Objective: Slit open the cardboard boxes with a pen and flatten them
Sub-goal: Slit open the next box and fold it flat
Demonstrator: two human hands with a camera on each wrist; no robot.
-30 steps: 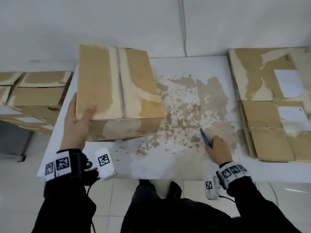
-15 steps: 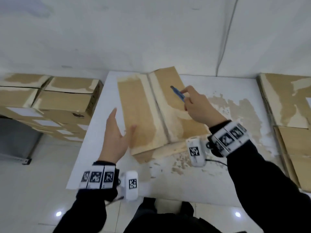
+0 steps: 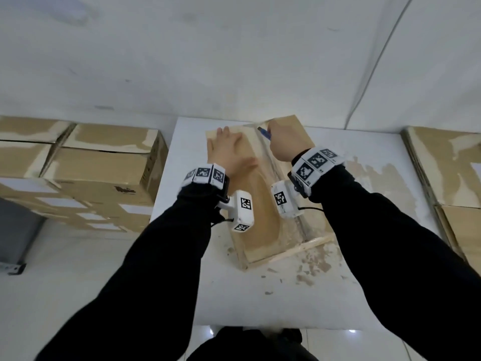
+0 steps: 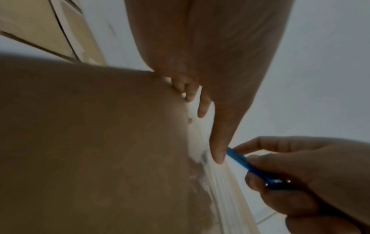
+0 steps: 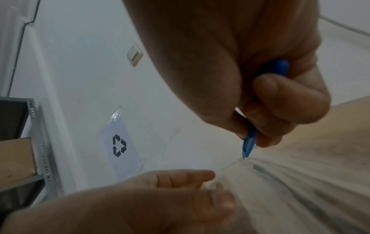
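On the white table (image 3: 260,303) your left hand (image 3: 229,152) lies flat, fingers straight, on the cardboard box (image 3: 263,220) top; your right hand (image 3: 282,142) grips a blue pen (image 5: 248,147), tip at the far end of the glossy clear-taped centre seam; brown board, torn paper scraps near the box

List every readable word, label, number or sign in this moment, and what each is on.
No readable words or numbers.
Black recycling-arrows symbol, on a white sheet taped to the wall.
Dark print on the stacked brown cardboard box: too blurred to read.
Black-and-white square marker codes on the wristbands: patterns, not text.
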